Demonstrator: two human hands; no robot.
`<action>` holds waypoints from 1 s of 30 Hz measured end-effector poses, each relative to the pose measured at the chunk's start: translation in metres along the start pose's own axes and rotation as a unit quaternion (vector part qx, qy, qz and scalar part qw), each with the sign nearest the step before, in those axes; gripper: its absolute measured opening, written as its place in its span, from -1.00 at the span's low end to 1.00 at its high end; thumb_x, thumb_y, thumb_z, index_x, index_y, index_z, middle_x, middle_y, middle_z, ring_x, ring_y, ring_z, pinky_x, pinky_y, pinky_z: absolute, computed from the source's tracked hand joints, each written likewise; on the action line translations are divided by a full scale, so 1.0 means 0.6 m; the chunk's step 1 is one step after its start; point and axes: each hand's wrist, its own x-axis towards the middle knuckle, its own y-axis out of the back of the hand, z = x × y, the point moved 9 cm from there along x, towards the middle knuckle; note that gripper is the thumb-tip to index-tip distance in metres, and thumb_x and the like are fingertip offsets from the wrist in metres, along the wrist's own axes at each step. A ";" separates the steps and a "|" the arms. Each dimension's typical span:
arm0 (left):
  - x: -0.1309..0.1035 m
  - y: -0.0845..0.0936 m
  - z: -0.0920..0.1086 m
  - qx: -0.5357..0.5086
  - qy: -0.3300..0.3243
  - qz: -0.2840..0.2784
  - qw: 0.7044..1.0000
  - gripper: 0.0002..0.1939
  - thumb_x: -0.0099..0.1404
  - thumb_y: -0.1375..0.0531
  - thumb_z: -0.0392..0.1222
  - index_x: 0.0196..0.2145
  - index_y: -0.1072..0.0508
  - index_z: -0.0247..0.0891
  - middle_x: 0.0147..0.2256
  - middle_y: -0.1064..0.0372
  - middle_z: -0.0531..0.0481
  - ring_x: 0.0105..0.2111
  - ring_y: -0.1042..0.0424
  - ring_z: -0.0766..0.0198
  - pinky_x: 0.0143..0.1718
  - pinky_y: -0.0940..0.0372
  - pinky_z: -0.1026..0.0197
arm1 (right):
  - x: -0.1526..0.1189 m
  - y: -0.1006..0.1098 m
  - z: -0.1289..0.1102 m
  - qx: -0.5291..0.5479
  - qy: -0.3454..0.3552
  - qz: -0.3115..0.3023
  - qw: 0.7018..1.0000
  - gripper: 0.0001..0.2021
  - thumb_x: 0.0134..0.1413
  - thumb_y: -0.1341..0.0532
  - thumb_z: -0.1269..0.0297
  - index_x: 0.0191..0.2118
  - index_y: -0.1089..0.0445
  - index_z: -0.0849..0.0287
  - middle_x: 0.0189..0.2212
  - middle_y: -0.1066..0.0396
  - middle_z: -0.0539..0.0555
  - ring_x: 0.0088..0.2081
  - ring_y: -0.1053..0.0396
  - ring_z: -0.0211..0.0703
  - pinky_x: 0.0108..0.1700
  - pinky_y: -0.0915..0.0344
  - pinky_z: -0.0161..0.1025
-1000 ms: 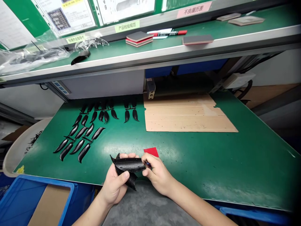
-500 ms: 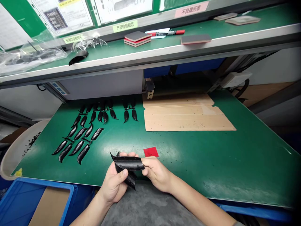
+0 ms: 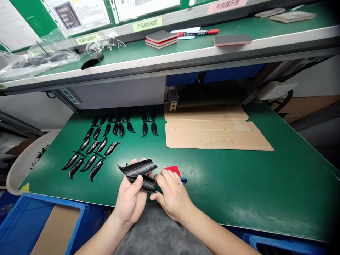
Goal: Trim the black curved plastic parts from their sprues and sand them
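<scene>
My left hand (image 3: 131,198) is closed around two black curved plastic pieces, their ribbed inner sides facing up. The upper piece (image 3: 139,167) has a pointed left tip; the lower piece (image 3: 145,183) lies partly beneath it. At the right end of the lower piece are the curled fingers and thumb of my right hand (image 3: 171,193). A blue and black end (image 3: 183,180) of some object sticks out beyond the right hand's knuckles; the rest is hidden. Behind these fingers, a red card (image 3: 173,170) lies on the green table.
Several black blade-shaped pieces (image 3: 95,161) lie joined in pairs at the table's left. A flat cardboard sheet (image 3: 212,131) lies toward the back. Above runs a shelf (image 3: 117,60) with pads and a marker. Blue bins (image 3: 83,216) and a round tub (image 3: 16,177) stand by the table.
The right hand has shifted from the upper piece to the right end of the lower one. The upper piece has tilted, and a blue and black end now shows behind the right hand.
</scene>
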 end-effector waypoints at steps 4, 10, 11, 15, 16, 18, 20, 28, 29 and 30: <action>-0.003 -0.002 0.003 0.009 -0.008 -0.011 1.000 -0.58 0.21 -0.24 -0.29 0.00 -0.30 0.01 0.11 -0.28 -0.02 -0.06 -0.42 0.15 0.11 -0.21 -0.10 | 0.000 -0.001 -0.006 -0.040 0.022 0.009 0.999 -0.25 0.09 0.39 -0.28 -0.28 -0.32 0.19 -0.36 -0.27 0.13 -0.33 -0.16 -0.06 -0.28 -0.07 -0.14; -0.002 -0.005 0.007 0.029 -0.016 -0.037 0.999 -0.59 0.17 -0.27 -0.31 -0.05 -0.30 -0.03 0.08 -0.29 -0.03 -0.06 -0.41 0.15 0.10 -0.24 -0.10 | 0.000 -0.006 -0.007 0.000 0.044 0.009 0.999 -0.35 0.13 0.31 -0.27 -0.42 -0.25 0.15 -0.44 -0.31 0.06 -0.39 -0.18 -0.14 -0.31 -0.03 -0.19; -0.002 -0.005 0.007 0.032 -0.018 -0.042 0.998 -0.59 0.17 -0.27 -0.31 -0.06 -0.30 -0.03 0.08 -0.29 -0.03 -0.05 -0.41 0.14 0.10 -0.24 -0.09 | 0.001 -0.010 -0.005 0.034 0.046 -0.009 0.998 -0.37 0.13 0.28 -0.28 -0.45 -0.22 0.15 -0.47 -0.30 0.04 -0.41 -0.17 -0.17 -0.33 -0.02 -0.21; -0.003 -0.005 0.005 0.037 -0.017 -0.054 0.998 -0.60 0.19 -0.25 -0.31 -0.05 -0.30 -0.01 0.07 -0.31 0.00 -0.04 -0.41 0.16 0.08 -0.26 -0.04 | 0.000 -0.032 -0.011 0.235 0.057 -0.126 0.962 -0.44 0.13 0.13 -0.28 -0.54 -0.09 0.15 -0.58 -0.15 -0.08 -0.52 -0.07 -0.31 -0.45 0.05 -0.31; -0.003 -0.006 0.003 0.033 -0.014 -0.056 0.998 -0.60 0.20 -0.25 -0.31 -0.05 -0.30 0.01 0.07 -0.32 0.02 -0.05 -0.42 0.17 0.08 -0.25 -0.04 | 0.000 -0.030 -0.011 0.276 0.051 -0.127 0.952 -0.44 0.11 0.10 -0.29 -0.54 -0.08 0.15 -0.58 -0.13 -0.09 -0.52 -0.07 -0.32 -0.45 0.05 -0.32; -0.003 -0.006 0.001 0.021 -0.008 -0.059 0.998 -0.59 0.21 -0.25 -0.30 -0.04 -0.30 0.04 0.06 -0.33 0.04 -0.05 -0.42 0.18 0.10 -0.23 -0.04 | 0.002 -0.020 -0.001 0.329 0.022 -0.081 0.941 -0.44 0.05 0.07 -0.33 -0.52 -0.09 0.15 -0.56 -0.12 -0.09 -0.50 -0.08 -0.31 -0.45 0.03 -0.32; -0.001 -0.005 0.001 0.011 -0.009 -0.057 0.998 -0.58 0.21 -0.25 -0.28 -0.02 -0.29 0.05 0.05 -0.36 0.04 -0.02 -0.41 0.18 0.13 -0.20 -0.04 | 0.002 -0.010 0.014 0.354 -0.019 -0.018 0.935 -0.44 0.02 0.03 -0.34 -0.49 -0.10 0.14 -0.54 -0.11 -0.08 -0.48 -0.09 -0.30 -0.44 0.01 -0.32; 0.001 0.007 -0.010 -0.003 0.013 -0.034 0.999 -0.55 0.15 -0.30 -0.21 -0.02 -0.32 0.02 0.04 -0.40 -0.02 0.06 -0.35 0.14 0.15 -0.18 -0.05 | 0.003 0.010 0.000 0.320 -0.021 0.033 0.946 -0.40 0.06 0.15 -0.35 -0.26 -0.21 0.14 -0.32 -0.24 0.07 -0.29 -0.20 -0.14 -0.23 -0.18 -0.21; 0.000 0.008 -0.011 -0.004 0.016 -0.032 0.999 -0.55 0.14 -0.31 -0.21 -0.02 -0.32 0.01 0.04 -0.40 -0.02 0.07 -0.35 0.13 0.15 -0.17 -0.05 | 0.003 0.012 -0.003 0.315 -0.016 0.036 0.948 -0.38 0.07 0.17 -0.35 -0.24 -0.21 0.15 -0.30 -0.24 0.09 -0.27 -0.20 -0.12 -0.22 -0.18 -0.19; 0.000 0.009 -0.012 -0.004 0.019 -0.031 0.999 -0.54 0.13 -0.32 -0.21 -0.02 -0.33 0.01 0.04 -0.40 -0.01 0.07 -0.35 0.12 0.15 -0.16 -0.06 | 0.004 0.014 -0.004 0.309 -0.015 0.039 0.950 -0.38 0.07 0.19 -0.35 -0.25 -0.22 0.15 -0.32 -0.24 0.09 -0.28 -0.20 -0.11 -0.23 -0.18 -0.19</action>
